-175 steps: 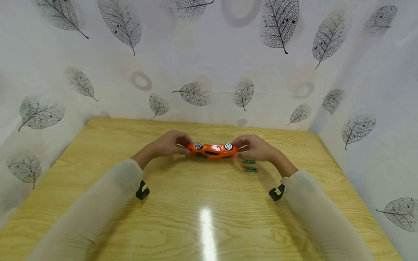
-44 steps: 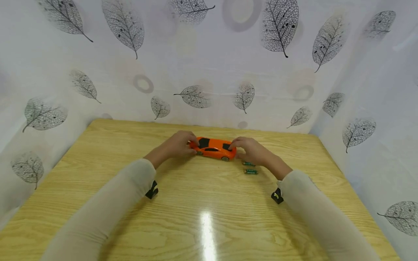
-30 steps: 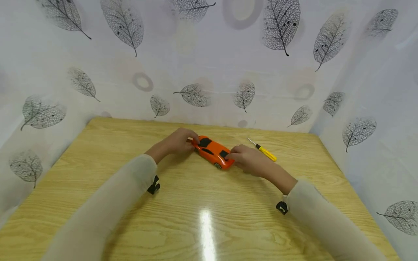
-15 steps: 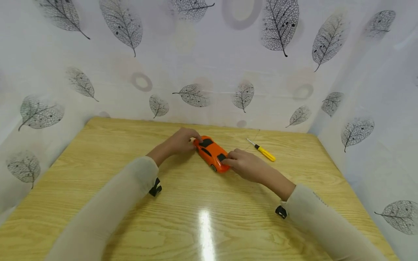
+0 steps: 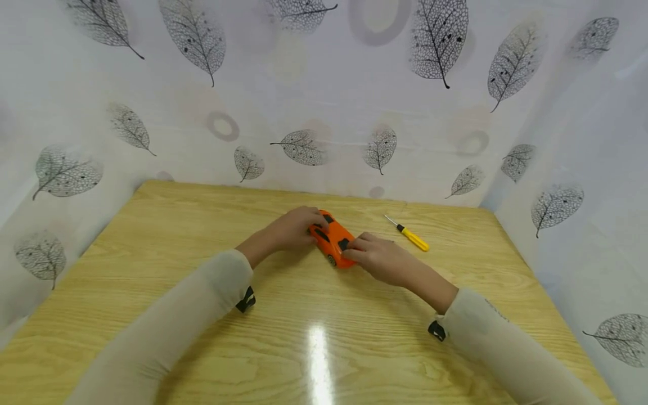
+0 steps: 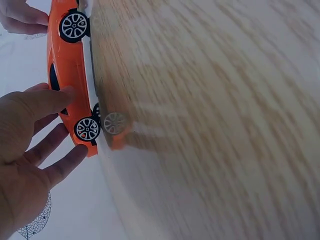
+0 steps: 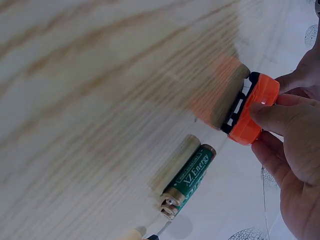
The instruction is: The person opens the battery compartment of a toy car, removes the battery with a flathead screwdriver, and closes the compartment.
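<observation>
An orange toy car (image 5: 334, 239) with black windows stands wheels down at the table's middle, turned diagonally. My left hand (image 5: 295, 228) grips its far end; in the left wrist view the thumb lies along the side by a spoked wheel (image 6: 87, 129). My right hand (image 5: 382, 259) pinches the near end. In the right wrist view the right thumb (image 7: 275, 117) presses on that end of the car, with fingers on the other side. Two green batteries (image 7: 192, 172) lie side by side near it; the right hand mostly hides them from the head view.
A screwdriver (image 5: 412, 238) with a yellow handle lies to the right, behind my right hand. The wooden table (image 5: 243, 349) meets a hanging white cloth (image 5: 324, 101) with leaf prints at the back and sides.
The car has gone from its side onto its wheels, then turned diagonally, its right end coming nearer. Since half a second ago my left hand has slid right over the far end. The screwdriver has become visible.
</observation>
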Tool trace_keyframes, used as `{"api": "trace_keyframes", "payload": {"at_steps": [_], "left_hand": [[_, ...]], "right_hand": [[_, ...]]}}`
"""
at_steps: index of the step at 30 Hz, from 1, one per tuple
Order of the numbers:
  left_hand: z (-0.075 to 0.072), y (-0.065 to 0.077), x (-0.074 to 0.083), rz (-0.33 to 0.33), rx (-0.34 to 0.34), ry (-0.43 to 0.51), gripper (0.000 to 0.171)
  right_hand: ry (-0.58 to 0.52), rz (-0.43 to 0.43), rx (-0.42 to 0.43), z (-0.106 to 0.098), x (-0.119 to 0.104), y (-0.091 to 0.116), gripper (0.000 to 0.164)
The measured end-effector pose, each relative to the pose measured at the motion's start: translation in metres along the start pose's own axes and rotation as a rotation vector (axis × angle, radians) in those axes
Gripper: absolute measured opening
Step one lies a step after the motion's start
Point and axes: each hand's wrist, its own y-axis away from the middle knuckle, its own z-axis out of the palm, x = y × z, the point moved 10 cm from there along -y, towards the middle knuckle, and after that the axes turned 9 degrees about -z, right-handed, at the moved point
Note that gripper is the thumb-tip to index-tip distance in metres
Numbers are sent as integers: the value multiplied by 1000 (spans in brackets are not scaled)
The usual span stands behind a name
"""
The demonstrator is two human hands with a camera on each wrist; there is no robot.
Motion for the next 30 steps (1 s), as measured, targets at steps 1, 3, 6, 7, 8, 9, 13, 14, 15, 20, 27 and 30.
{"api": "trace_keyframes", "payload": {"at_steps": [1,3,6,7,8,9,13,14,15,20,27,30], "left_hand": [[0,0,0,-5,2,-1,29],[0,-2,-1,-14,1,6,29],[1,-5,-1,-10,-6,19,30],[1,-6,-1,-2,-10,25,30],[2,-7,-1,5,-14,34,30],[2,-8,-1,15,-17,38,30],[3,-10,-1,58,-18,71,28],[2,-10,0,68,-16,79,27],[2,-10,1,80,-12,88,26],[1,-9,5,131,8,114,22],[3,-6,9,137,-14,104,20],[4,-6,11,141,-35,98,19]], "right_hand": [[12,-10,-4,0,-2,-1,31],[37,-34,-9,-2,-7,-3,31],[94,-68,-20,-3,-17,-6,30],[106,-77,-16,-4,-20,-8,30],[115,-86,-13,-4,-24,-9,30],[123,-93,-11,-4,-27,-11,30],[130,-112,-14,-4,-36,-16,29],[135,-114,-23,-3,-37,-17,29],[136,-114,-30,-3,-38,-18,29],[143,-104,-57,-2,-41,-19,27],[104,-89,-37,-7,-40,-22,29],[50,-57,-39,-8,-36,-23,33]]}}
